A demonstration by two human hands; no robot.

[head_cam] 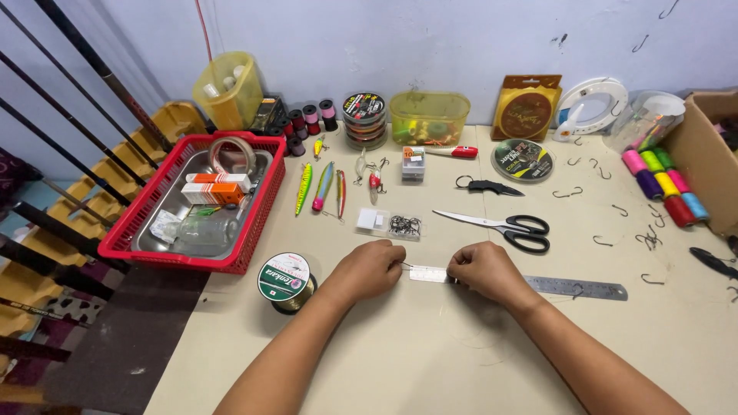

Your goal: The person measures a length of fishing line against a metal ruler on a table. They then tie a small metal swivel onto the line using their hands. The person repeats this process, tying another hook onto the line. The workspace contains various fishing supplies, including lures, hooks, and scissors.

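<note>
Beige tabletop [400,361] fills most of the view, bare between the forearms and the near edge, while its left edge drops off beside a red basket [192,204]. That basket holds a metal tray with two orange-and-white boxes, a roll of tape and a clear jar lying on its side. At the right edge stands a cardboard box [703,157], with coloured thread spools [665,184] in a row just beside it. Along the wall sit a yellow plastic tub [228,88], tilted, and a shallow yellow-green lidded box [429,117] with small items inside that are too blurred to tell apart.

A steel ruler [573,287] lies flat near the middle, running rightward. The left hand [369,269] and right hand [484,269] rest on the table at the ruler's left end, both with fingers curled closed, pinching a thin line stretched between them over the ruler's pale end. A green line spool [284,280] stands just left of the left wrist. Black-handled scissors [500,225] lie beyond the right hand, and a small clear case of hooks [390,224] beyond the left. Loose hooks [607,207] scatter across the right side.
</note>
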